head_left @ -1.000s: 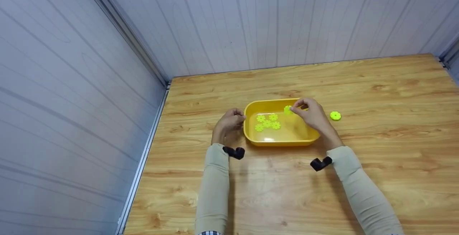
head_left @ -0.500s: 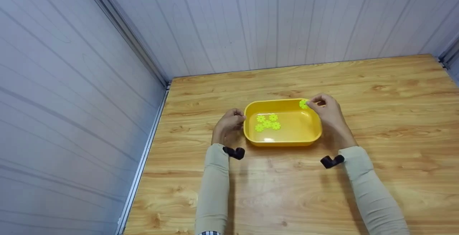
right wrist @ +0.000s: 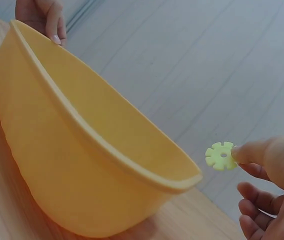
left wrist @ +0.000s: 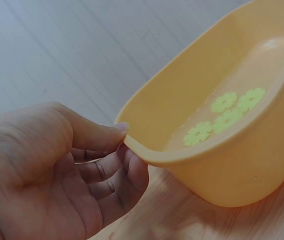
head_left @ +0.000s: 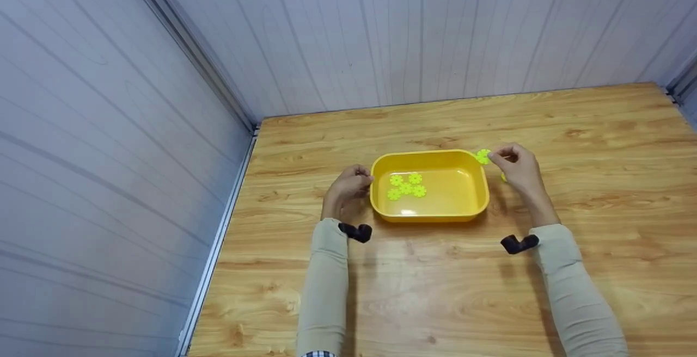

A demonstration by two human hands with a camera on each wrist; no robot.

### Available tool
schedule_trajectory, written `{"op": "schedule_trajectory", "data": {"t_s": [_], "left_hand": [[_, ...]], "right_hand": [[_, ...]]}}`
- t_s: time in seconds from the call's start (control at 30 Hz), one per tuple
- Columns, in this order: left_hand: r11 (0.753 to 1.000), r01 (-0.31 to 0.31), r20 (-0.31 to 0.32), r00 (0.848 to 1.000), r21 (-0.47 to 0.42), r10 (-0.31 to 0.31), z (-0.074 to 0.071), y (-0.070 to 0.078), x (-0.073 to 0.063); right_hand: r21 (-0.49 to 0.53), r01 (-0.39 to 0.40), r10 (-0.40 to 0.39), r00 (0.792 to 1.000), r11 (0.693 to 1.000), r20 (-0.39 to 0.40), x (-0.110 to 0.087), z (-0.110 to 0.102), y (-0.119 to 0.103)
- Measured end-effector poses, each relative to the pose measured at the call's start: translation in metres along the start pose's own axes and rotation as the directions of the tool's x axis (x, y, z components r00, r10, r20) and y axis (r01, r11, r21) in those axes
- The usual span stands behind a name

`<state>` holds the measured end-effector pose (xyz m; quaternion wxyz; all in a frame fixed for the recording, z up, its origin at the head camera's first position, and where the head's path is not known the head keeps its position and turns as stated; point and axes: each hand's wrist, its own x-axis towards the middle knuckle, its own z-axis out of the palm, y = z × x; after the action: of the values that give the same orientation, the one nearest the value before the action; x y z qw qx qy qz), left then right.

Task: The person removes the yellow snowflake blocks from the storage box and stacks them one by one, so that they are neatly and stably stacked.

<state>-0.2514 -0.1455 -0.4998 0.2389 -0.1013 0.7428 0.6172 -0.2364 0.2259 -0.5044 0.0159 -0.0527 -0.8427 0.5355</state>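
A yellow oblong tub (head_left: 430, 219) stands on the table, with several flat flower-shaped discs (head_left: 405, 188) lying in its left half. My left hand (head_left: 348, 185) pinches the tub's left rim between thumb and fingers, as the left wrist view (left wrist: 47, 165) shows closely. Just beyond the tub's right rim, my right hand (head_left: 520, 169) pinches a notched yellow-green disc (right wrist: 221, 156) by its edge, thumb against forefinger. That disc has a small hole in its centre and is held up off the table. Another disc (head_left: 504, 177) on the table is mostly hidden behind my right hand.
The wooden table (head_left: 435, 291) reaches back to a pale panelled wall (head_left: 381, 36). A second panelled wall (head_left: 109, 155) rises along the left side. A black camera mount sits on each wrist, over pale sleeves (head_left: 326, 286).
My right hand has moved rightward from over the tub to outside its right rim, carrying the disc. It now covers most of the disc on the table. My left hand stays at the rim.
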Motion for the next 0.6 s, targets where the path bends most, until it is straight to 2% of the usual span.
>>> {"op": "schedule_trajectory", "data": {"t_s": [0.33, 0.6], "left_hand": [[1.0, 0.002, -0.011, 1.0, 0.01, -0.002, 0.0, -0.002, 0.001], [0.999, 0.017, 0.001, 1.0, -0.034, -0.017, -0.001, -0.002, 0.002]], "right_hand": [[0.02, -0.101, 0.101, 0.995, 0.995, -0.026, 0.003, -0.009, 0.018], [0.006, -0.171, 0.171, 0.985, 0.985, -0.03, 0.003, -0.018, 0.032]]}}
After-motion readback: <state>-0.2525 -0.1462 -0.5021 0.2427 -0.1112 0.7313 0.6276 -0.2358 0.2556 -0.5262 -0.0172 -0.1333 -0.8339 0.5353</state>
